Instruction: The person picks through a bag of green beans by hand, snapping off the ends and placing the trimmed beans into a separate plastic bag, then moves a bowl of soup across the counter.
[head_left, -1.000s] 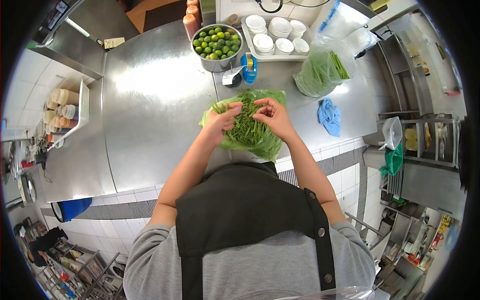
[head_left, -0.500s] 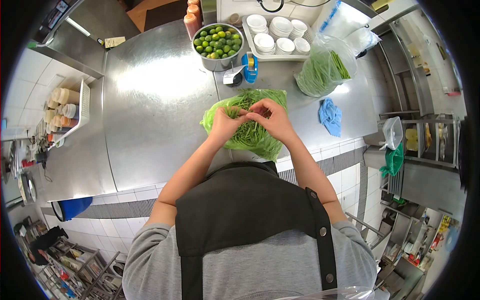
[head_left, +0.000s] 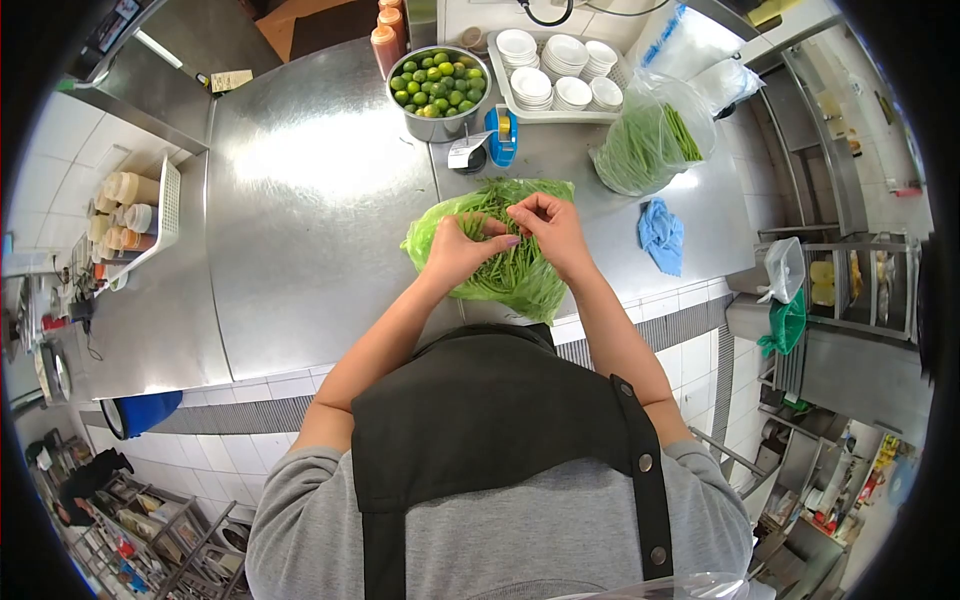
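A light green plastic bag (head_left: 548, 297) lies spread on the steel counter, with a heap of thin green beans (head_left: 506, 277) on it. Over the left part of the heap, my left hand (head_left: 460, 250) is curled, with some beans between its fingers. My right hand (head_left: 553, 234) is closed in a pinch above the heap's right side, close to the left fingertips. What the right fingertips hold is too small to make out. My hands cover part of the heap.
Behind the bag stand a metal pot of limes (head_left: 440, 115), a blue tape dispenser (head_left: 503, 137) and a white tray (head_left: 566, 116) of stacked small dishes. To the right are a clear bag of long green vegetables (head_left: 640, 150) and a blue cloth (head_left: 660, 236).
My fingertips were together over the heap; now they are apart. My right hand has shifted slightly right, and my left thumb points out toward it.
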